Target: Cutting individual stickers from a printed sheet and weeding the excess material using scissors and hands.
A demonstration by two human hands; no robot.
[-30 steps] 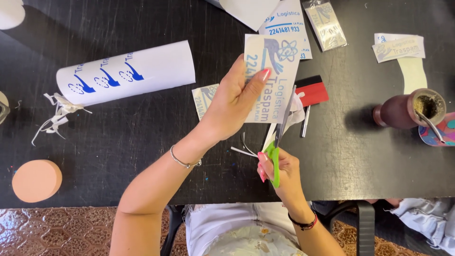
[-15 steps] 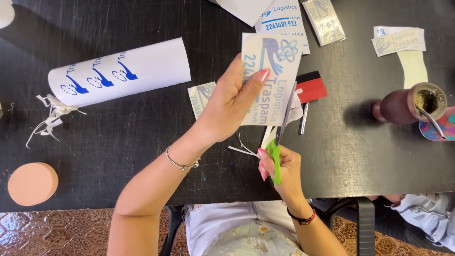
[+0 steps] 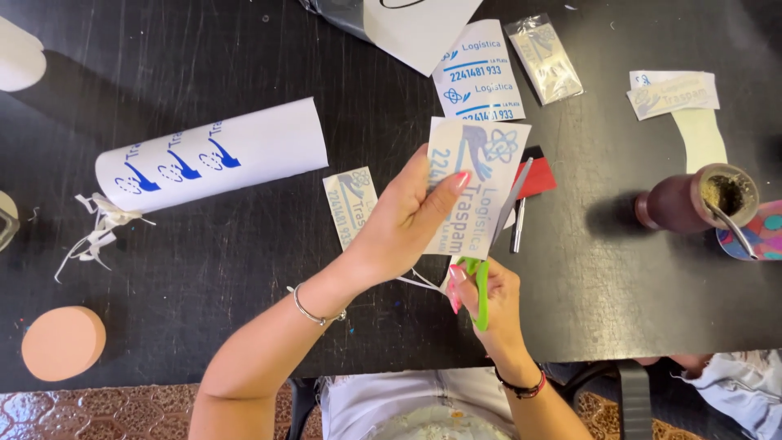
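Left hand: my left hand (image 3: 405,224) is closed on a printed sheet (image 3: 479,183); the thumb lies on its front face and the other fingers are behind it.
Printed sheet: it is white with blue print and is held up over the black table (image 3: 204,269), at about 12 o'clock from my right hand.
Right hand: my right hand (image 3: 489,297) is closed around the green handles of the scissors (image 3: 489,253), just under the sheet.
Scissors: the blades go up toward 1 o'clock along the right edge of the sheet; I think they are cutting in the sheet, but the place of the cut is partly hidden.
Small print: a smaller printed piece (image 3: 350,204) lies flat on the table at 9 o'clock from my left hand.
Roll: a white paper roll (image 3: 212,155) with blue marks lies at 10 o'clock, well apart from my hands.
Strips: thin white paper strips (image 3: 98,232) lie at the left end of the roll.
Red card: a red and black card (image 3: 539,173) lies behind the sheet at 3 o'clock.
Cup: a brown cup (image 3: 692,200) with a metal straw stands at 3 o'clock, far to the right.
Disc: an orange round disc (image 3: 63,342) lies at 8 o'clock, near the table edge.
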